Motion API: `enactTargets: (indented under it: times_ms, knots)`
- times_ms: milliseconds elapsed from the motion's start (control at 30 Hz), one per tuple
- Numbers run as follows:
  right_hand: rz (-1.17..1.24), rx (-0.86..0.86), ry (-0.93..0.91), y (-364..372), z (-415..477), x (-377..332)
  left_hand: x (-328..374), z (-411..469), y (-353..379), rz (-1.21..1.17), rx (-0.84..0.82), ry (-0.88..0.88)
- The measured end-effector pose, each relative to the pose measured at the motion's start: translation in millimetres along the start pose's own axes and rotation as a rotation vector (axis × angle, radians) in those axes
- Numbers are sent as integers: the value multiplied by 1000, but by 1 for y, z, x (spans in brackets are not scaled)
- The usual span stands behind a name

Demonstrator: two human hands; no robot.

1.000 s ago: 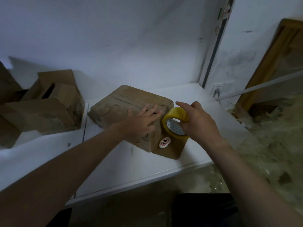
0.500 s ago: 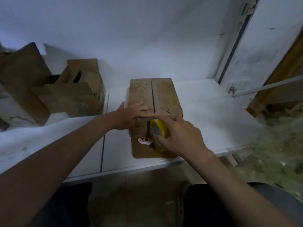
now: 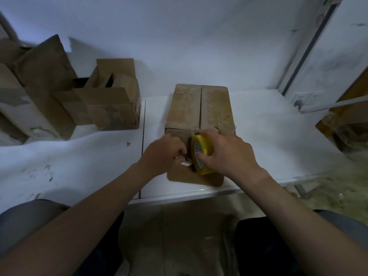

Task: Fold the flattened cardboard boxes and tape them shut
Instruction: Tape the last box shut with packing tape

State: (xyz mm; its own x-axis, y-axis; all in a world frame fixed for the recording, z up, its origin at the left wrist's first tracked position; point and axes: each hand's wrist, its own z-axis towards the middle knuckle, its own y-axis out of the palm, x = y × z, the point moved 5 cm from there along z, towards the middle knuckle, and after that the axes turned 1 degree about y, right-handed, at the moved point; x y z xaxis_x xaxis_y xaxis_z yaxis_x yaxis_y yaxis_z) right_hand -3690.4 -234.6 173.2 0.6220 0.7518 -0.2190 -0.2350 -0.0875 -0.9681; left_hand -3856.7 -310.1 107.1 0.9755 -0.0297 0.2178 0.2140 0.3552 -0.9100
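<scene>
A closed cardboard box (image 3: 199, 108) sits at the white surface's (image 3: 268, 146) front edge. The right hand (image 3: 229, 154) grips a yellow tape roll (image 3: 203, 150) against the box's near face. The left hand's (image 3: 161, 154) fingers curl beside the roll; I cannot tell whether they hold anything.

Both forearms forward, left hand (image 3: 161, 154) curled (knuckles up), right hand (image 3: 231, 154) around tape roll (image 3: 205, 144).

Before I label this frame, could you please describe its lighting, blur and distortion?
Head view: dim, bluish light with no glare; the wide lens bows the table edge; the left hand is softly blurred, so its grip is unclear; the right hand around the tape roll and the box seam read clearly; the spare boxes throw soft shadows on the wall.
</scene>
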Motion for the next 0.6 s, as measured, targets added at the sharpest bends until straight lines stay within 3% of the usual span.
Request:
enactTargets:
  times_ms: [67,167,300,500,600]
  knots:
    - [6,-4,4,2,-1,0,1,-4,18,-24,-141,-36]
    - [7,-6,8,4,-1,0,6,-2,26,14,-228,-90]
    - [6,-24,10,8,-3,-2,-2,-6,14,130,-202,-135]
    - [1,-53,31,16,-3,-9,-53,-36,-19,429,-347,-551]
    - [34,-66,31,16,-2,-14,-54,-39,-24,490,-366,-616]
